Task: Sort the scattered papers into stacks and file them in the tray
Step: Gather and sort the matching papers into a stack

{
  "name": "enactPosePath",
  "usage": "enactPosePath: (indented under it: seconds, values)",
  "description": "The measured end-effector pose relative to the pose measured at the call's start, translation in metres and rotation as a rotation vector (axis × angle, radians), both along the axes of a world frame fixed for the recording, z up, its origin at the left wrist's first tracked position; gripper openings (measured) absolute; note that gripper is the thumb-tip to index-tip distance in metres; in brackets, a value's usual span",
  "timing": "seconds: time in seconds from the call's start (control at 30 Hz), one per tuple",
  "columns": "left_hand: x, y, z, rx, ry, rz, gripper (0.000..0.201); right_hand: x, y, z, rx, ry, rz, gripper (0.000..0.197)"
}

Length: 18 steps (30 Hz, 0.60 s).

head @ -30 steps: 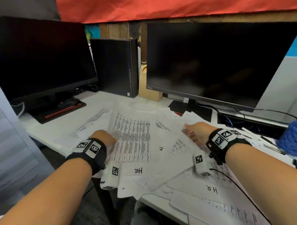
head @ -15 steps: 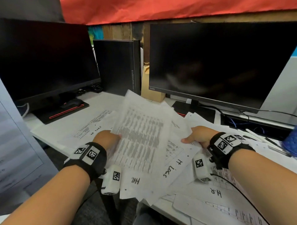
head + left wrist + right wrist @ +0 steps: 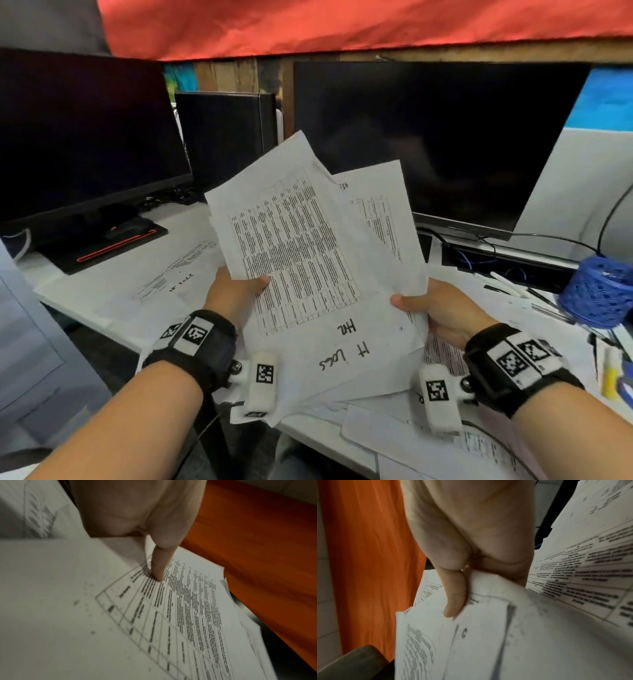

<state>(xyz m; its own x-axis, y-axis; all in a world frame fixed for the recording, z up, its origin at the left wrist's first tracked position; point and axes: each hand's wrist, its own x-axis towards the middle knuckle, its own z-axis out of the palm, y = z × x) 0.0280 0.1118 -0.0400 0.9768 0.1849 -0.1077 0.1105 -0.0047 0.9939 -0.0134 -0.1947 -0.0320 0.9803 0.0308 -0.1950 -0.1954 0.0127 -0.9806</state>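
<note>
I hold a loose bundle of printed papers (image 3: pixel 308 260) raised above the desk, tilted up toward me. The top sheet carries a dense table and handwritten marks near its lower edge. My left hand (image 3: pixel 236 291) grips the bundle's left edge, thumb on the printed table (image 3: pixel 180 608). My right hand (image 3: pixel 435 308) pinches the right edge, thumb on top of the papers (image 3: pixel 471 635) and fingers behind. More scattered papers (image 3: pixel 178 270) lie flat on the white desk (image 3: pixel 68 291) on both sides. No tray is in view.
Two dark monitors (image 3: pixel 85 137) (image 3: pixel 428 144) and a black computer case (image 3: pixel 226 137) stand behind the papers. A blue mesh pen holder (image 3: pixel 599 294) and loose pens (image 3: pixel 510 281) sit at the right. Cables run under the right monitor. Red cloth (image 3: pixel 342 24) hangs above.
Both hands gathered the sheets that lay flat on the desk and lifted them together into a bundle, now held upright in front of the monitors.
</note>
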Motion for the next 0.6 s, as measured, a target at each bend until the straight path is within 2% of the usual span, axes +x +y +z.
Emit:
enactPosePath:
  seconds: [0.1, 0.2, 0.3, 0.4, 0.6]
  values:
    - [-0.009, -0.011, 0.008, -0.039, -0.009, -0.006, 0.039, -0.009, 0.002, 0.005, 0.007, -0.017, -0.003, 0.029]
    - [-0.015, -0.013, 0.01, -0.107, -0.026, -0.037, 0.038, -0.01, -0.005, 0.012, -0.003, -0.054, -0.069, 0.021]
    - [-0.022, -0.016, 0.014, -0.107, -0.04, -0.055, 0.035, -0.008, -0.014, 0.018, -0.064, -0.122, -0.148, 0.02]
    - [-0.025, -0.018, 0.017, -0.151, -0.07, -0.064, 0.039, -0.008, -0.02, 0.021, 0.008, -0.144, -0.202, 0.022]
    - [-0.023, -0.032, 0.023, -0.167, -0.105, -0.096, 0.033, -0.016, -0.009, 0.02, 0.05, -0.126, -0.165, 0.025]
